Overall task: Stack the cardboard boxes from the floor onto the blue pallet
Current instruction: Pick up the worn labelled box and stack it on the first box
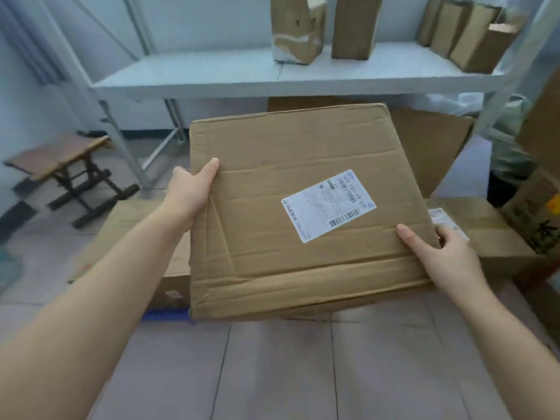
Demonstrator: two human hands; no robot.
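Note:
A flat brown cardboard box [272,213] with a white shipping label fills the middle of the head view. My left hand [189,192] grips its left edge, thumb on top. My right hand [442,253] grips its right front corner, thumb on top. The box is held above other cardboard boxes [130,228] that lie low beneath it. A sliver of the blue pallet [165,314] shows under the box's front left corner. Most of the pallet is hidden.
A white metal shelf [212,77] stands behind, with several upright cardboard boxes [354,25] on it. A small folding stool [63,168] sits at the left. More boxes [539,201] and a dark bag [509,153] crowd the right. Tiled floor [303,374] lies in front.

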